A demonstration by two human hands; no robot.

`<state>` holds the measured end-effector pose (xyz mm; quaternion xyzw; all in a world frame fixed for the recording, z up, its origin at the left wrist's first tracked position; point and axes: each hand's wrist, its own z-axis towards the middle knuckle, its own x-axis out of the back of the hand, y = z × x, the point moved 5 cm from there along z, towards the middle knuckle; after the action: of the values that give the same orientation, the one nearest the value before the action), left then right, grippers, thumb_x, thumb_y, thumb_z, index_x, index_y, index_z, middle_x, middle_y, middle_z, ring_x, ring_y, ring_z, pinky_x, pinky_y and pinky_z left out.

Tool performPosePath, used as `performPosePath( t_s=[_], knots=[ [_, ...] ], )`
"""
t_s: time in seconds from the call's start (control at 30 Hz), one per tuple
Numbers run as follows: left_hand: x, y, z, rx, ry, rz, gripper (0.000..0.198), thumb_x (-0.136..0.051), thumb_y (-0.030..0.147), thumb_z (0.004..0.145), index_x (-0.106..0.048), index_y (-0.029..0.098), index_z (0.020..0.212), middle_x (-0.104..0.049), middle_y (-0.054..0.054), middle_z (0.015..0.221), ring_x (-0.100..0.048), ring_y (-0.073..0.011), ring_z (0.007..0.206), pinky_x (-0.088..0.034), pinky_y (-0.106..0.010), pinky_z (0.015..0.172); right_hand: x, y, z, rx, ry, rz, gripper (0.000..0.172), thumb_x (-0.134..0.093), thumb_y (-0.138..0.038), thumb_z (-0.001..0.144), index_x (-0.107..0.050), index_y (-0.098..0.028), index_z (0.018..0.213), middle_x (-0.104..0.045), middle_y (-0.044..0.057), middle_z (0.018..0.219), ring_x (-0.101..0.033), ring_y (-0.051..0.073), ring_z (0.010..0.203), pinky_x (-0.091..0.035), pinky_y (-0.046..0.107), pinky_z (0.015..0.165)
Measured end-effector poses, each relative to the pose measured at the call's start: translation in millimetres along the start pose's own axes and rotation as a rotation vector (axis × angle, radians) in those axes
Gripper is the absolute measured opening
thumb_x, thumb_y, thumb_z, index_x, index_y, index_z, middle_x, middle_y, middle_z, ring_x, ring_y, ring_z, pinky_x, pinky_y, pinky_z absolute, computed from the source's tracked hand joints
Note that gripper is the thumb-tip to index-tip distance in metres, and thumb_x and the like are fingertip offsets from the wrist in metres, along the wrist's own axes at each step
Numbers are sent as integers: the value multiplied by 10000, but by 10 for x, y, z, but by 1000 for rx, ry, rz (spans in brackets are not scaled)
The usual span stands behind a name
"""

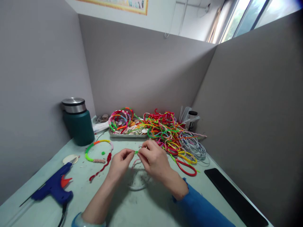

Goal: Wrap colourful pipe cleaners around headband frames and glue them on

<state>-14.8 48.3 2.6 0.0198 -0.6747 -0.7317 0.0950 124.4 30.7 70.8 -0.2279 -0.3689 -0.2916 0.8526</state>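
Observation:
Between my two hands, near the middle of the table, a small green fuzzy piece (136,152) is pinched at both ends. My left hand (121,162) has its thumb and fingertips closed on the left end. On the right end, the fingertips of my right hand (155,159) are pressed together. Below the hands lies a pale ring (137,188), partly hidden, with a pink strand (135,163) beside it. To the left rests a multicoloured fuzzy ring (88,152) with a small green piece (103,153) inside it and a dark red twisted strand (104,168) next to it.
A blue glue gun (53,186) and a green bottle (79,126) stand at the left. Behind the hands are a metal tray (127,136), a heap of coloured pipe cleaners (163,126) and red-handled scissors (187,170). A black strip (233,195) lies at the right.

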Motion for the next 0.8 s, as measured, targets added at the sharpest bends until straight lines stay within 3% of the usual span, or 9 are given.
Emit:
performPosePath(
  t_s=[0.27,0.5,0.7,0.8],
  knots=[
    [-125,142,-73,-84,-175,42,230,-607,382,717,-658,157,722,-607,-5,661,-502,-135,614,-373,-222,569,-27,383,23,-235,61,328,127,-548,-220,840,-667,-184,812,-618,38,825,-553,144,779,-409,253,705],
    [-160,200,-148,-99,-260,28,222,-618,364,729,-647,148,771,-566,12,632,-464,-113,585,-346,-208,541,-337,574,-19,-417,-216,691,190,-579,-280,784,-650,-142,674,-556,-28,583,-484,99,564,-340,198,516],
    [-136,154,-110,-123,-200,15,219,-641,343,724,-628,150,827,-541,31,581,-453,-101,535,-330,-204,503,-608,701,-167,-524,-391,849,246,-592,-348,765,-671,-122,710,-555,-13,570,-460,93,516,-328,192,466],
    [-144,165,-115,-123,-211,31,208,-632,320,731,-661,139,831,-639,-27,714,-535,-130,656,-388,-219,603,-653,732,-199,-537,-432,875,243,-585,-341,767,-678,-120,724,-574,-2,582,-465,94,512,-331,191,462]
  ],
)
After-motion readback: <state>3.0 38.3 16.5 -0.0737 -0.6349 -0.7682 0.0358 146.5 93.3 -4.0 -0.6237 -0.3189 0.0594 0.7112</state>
